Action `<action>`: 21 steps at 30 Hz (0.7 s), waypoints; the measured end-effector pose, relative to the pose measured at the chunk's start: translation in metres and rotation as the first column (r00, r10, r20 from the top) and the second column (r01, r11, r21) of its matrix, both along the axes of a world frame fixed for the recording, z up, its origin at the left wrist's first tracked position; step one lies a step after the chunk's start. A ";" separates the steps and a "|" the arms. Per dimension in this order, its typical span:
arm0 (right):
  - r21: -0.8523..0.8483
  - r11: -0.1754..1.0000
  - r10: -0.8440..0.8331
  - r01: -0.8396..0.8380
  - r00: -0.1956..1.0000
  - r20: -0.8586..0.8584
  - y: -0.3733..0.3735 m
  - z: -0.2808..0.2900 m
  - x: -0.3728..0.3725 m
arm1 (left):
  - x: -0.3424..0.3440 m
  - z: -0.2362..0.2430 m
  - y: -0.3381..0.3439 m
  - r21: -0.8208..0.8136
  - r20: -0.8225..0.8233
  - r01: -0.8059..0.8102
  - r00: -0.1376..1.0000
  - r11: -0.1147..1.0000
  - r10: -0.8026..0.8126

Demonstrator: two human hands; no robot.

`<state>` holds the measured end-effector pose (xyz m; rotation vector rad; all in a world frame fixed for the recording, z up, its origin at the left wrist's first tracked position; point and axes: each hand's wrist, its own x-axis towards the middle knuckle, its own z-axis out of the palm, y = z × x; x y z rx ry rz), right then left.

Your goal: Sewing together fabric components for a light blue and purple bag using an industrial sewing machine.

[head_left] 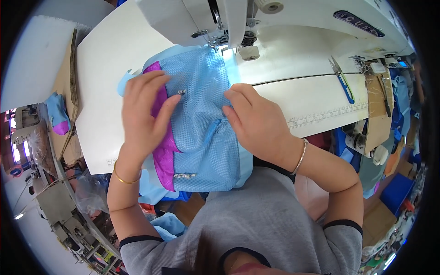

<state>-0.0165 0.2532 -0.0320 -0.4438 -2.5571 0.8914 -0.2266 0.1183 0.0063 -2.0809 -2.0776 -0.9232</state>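
Observation:
A light blue mesh fabric piece (197, 142) with a purple band (165, 163) down its left side lies on the white sewing table. Its far end runs up to the sewing machine's needle area (220, 43). My left hand (146, 112) hovers at the purple band, thumb and fingers apart and slightly blurred, gripping nothing. Along the right edge of the mesh, my right hand (261, 121) has its thumb and curled fingers pinched on the cloth. Two short speckled cord ends (185, 175) stick out of the mesh beside the band. Plain light blue cloth shows beneath it.
Blue-handled scissors (344, 82) lie on the table's right part, near a printed ruler strip (327, 118). The white machine head (298, 18) spans the far side. Cardboard (68, 98) stands left of the table, with a blue and purple cloth piece (58, 113) beside it.

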 end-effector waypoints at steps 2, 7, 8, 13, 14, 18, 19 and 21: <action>0.096 0.995 0.008 -0.004 0.999 -0.042 -0.002 -0.007 0.002 | -0.003 -0.002 -0.015 -0.170 -0.150 -0.325 0.941 0.930 0.302; 0.298 0.955 -0.009 -0.008 0.999 0.054 -0.014 -0.019 0.016 | -0.011 -0.006 -0.020 -0.315 0.099 -0.237 0.955 0.919 0.280; 0.345 0.938 -0.002 -0.024 0.997 0.075 -0.015 -0.021 0.017 | -0.019 -0.005 -0.020 -0.314 0.215 -0.186 0.941 0.931 0.260; 0.437 0.899 -0.008 -0.034 0.995 0.096 -0.012 -0.023 0.018 | -0.030 0.004 -0.004 -0.142 -0.124 -0.307 0.949 0.941 0.291; 0.442 0.896 0.009 -0.043 0.997 0.079 -0.012 -0.022 0.018 | -0.019 0.012 0.000 -0.070 -0.389 -0.160 0.913 0.985 0.120; 0.464 0.883 0.046 -0.071 0.997 0.066 -0.009 -0.018 0.019 | 0.018 0.022 0.026 -0.234 -0.083 0.230 0.963 0.945 -0.255; 0.467 0.882 0.036 -0.063 0.997 0.066 -0.009 -0.018 0.018 | 0.022 0.021 0.029 -0.236 -0.157 0.270 0.937 0.933 -0.311; 0.492 0.867 0.058 -0.081 0.996 0.062 -0.008 -0.017 0.018 | 0.017 0.003 0.030 -0.220 -0.151 0.301 0.929 0.928 -0.337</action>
